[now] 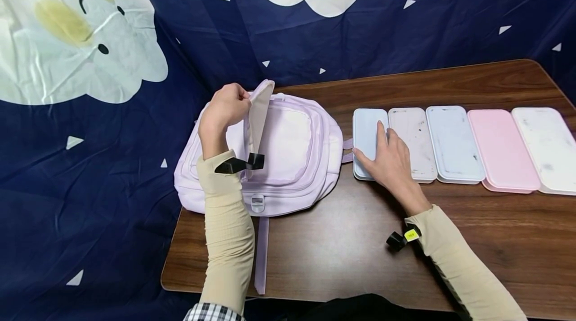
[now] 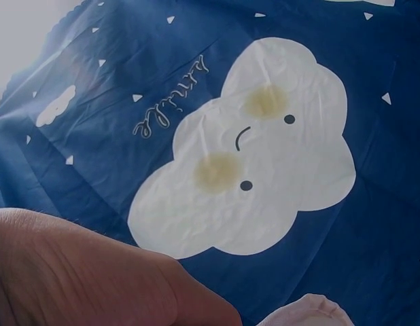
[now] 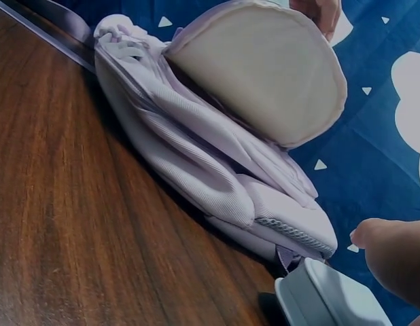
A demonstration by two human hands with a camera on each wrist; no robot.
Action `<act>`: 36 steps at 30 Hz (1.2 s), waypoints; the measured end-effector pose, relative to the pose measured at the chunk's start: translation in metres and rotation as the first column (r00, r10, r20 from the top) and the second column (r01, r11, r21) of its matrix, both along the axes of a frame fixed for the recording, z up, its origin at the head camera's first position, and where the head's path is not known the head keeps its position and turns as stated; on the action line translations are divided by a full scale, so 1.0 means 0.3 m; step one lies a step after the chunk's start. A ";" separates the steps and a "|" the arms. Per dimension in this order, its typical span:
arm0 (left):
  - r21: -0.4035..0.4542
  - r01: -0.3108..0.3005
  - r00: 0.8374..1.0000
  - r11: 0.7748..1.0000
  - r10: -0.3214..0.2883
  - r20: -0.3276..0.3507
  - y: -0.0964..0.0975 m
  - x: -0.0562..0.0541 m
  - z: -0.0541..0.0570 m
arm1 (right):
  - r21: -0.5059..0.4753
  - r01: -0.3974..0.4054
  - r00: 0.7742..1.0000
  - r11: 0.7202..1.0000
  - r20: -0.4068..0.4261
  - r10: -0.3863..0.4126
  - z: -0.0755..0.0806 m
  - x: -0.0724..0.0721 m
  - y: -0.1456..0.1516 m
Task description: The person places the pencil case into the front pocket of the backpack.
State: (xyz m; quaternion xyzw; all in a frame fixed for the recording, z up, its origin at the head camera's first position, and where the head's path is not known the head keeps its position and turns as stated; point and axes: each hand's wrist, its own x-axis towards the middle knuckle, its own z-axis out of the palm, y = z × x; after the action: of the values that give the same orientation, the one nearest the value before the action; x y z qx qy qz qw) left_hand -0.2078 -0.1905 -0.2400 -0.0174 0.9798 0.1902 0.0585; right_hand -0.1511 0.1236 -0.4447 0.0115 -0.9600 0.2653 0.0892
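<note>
A lilac backpack [image 1: 324,161] lies on the table with its front pocket flap [image 1: 259,116] raised. My left hand [image 1: 222,113] pinches the upper edge of that flap, and its pale lining shows in the right wrist view. To the right of the bag is a light blue case [image 1: 366,133], the first in a row of flat cases. Over it is my right hand [image 1: 390,161], fingers spread and thumb toward the left edge. In the right wrist view the thumb [image 3: 397,258] stands apart from the light blue case [image 3: 332,292].
Beside the light blue case lie a greyish case [image 1: 411,141], a pale blue case [image 1: 454,143], a pink case [image 1: 503,148] and a white case [image 1: 546,148]. A strap [image 1: 262,256] hangs toward the table's front edge. A navy cloth [image 1: 360,41] stands behind.
</note>
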 end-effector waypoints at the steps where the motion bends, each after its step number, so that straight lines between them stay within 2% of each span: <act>1: 0.001 -0.001 1.000 1.000 0.001 0.003 0.001 0.001 0.000 | 0.007 -0.004 1.000 1.000 0.003 0.004 -0.002 0.001 -0.001; 13: 0.006 -0.001 1.000 1.000 0.001 0.007 0.000 0.005 0.001 | -0.011 -0.023 1.000 1.000 0.013 0.023 -0.020 0.008 -0.019; 23: 0.002 -0.007 1.000 1.000 0.007 0.015 -0.004 0.008 0.005 | -0.032 -0.052 0.998 0.998 -0.021 0.051 -0.040 0.015 -0.031; 32: 0.000 -0.006 1.000 1.000 0.006 0.012 -0.004 0.008 0.004 | 0.006 -0.021 0.999 1.000 -0.031 0.021 -0.024 0.040 -0.039; 36: 0.005 -0.008 1.000 1.000 0.008 0.013 -0.003 0.008 0.004 | 0.033 -0.034 0.997 0.999 -0.061 0.036 -0.024 0.048 -0.041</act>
State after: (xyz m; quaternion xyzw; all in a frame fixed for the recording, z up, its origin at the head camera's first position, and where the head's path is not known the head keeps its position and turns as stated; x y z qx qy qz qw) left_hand -0.2053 -0.1913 -0.2390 -0.0223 0.9789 0.1928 0.0640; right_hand -0.1366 0.1112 -0.4519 0.0379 -0.9605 0.2510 0.1138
